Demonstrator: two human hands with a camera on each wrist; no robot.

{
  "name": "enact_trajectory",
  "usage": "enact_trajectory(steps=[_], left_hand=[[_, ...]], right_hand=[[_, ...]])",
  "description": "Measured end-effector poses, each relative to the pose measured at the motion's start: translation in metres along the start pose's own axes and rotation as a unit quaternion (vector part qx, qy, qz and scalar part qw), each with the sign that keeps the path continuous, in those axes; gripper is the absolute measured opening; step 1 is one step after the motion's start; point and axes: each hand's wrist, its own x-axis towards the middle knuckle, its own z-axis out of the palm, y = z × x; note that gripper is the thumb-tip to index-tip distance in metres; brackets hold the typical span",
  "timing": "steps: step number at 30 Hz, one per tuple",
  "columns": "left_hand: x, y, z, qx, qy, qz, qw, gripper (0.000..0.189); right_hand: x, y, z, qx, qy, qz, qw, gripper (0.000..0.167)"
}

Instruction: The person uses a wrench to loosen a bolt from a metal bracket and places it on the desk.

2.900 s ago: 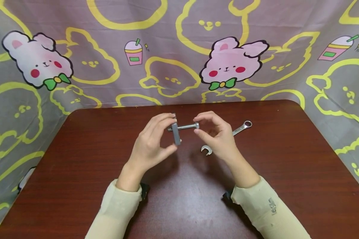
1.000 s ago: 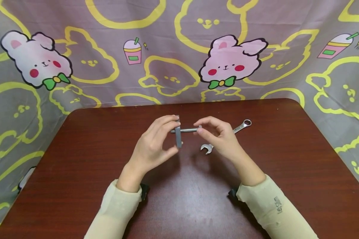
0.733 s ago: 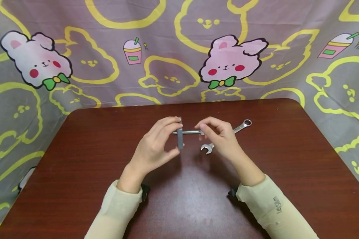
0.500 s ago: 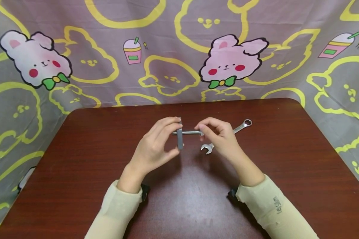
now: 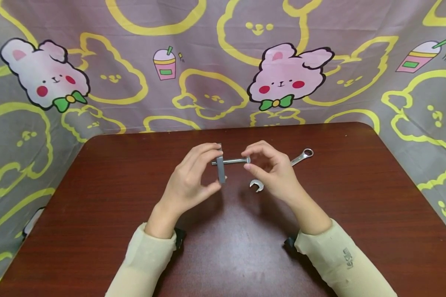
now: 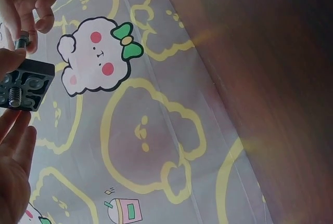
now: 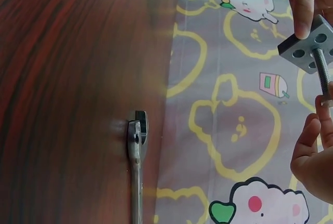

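Observation:
In the head view my left hand (image 5: 187, 175) grips a square grey metal plate (image 5: 221, 170) by its edges, held upright above the table. A long bolt (image 5: 235, 161) runs through the plate's middle, its threaded end poking out a little on the left side. My right hand (image 5: 273, 167) has its thumb and fingertips at the bolt's hex head. The left wrist view shows the plate's underside (image 6: 32, 81) with recesses around the threaded tip. In the right wrist view the plate's other face (image 7: 307, 47) has several holes about the bolt shank (image 7: 321, 70).
A combination wrench (image 5: 302, 156) lies on the brown table (image 5: 107, 198), partly hidden behind my right hand; its open end (image 5: 257, 185) shows below the fingers. Patterned cloth (image 5: 208, 49) stands along the table's back and sides.
The right fingers have rolled round the bolt head, the thumb going up and then back down. Plate and bolt dipped slightly, then rose again. The left hand keeps its grip.

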Motion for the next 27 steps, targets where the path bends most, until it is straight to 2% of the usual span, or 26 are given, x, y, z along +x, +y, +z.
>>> enact_trajectory(steps=[4,11,17,20,27], left_hand=[[-0.001,0.000,0.000,-0.001,-0.004,-0.002,1.0000,0.060],[-0.003,-0.001,0.000,0.002,-0.006,-0.001,1.0000,0.060],[-0.003,-0.001,0.000,0.003,-0.004,0.005,1.0000,0.060],[-0.003,-0.001,0.000,0.005,-0.003,0.008,0.9999,0.060],[-0.003,0.000,0.002,0.007,-0.007,0.011,0.9999,0.060]], right_hand=[[-0.001,0.000,-0.001,-0.007,-0.004,0.004,1.0000,0.027],[-0.002,0.003,-0.007,-0.016,-0.009,0.056,0.9982,0.029],[-0.002,0.004,-0.011,-0.013,-0.014,0.079,0.9967,0.019],[-0.001,0.004,-0.012,-0.016,-0.022,0.102,0.9944,0.015],[0.001,0.002,-0.010,-0.012,-0.050,0.151,0.9872,0.020]])
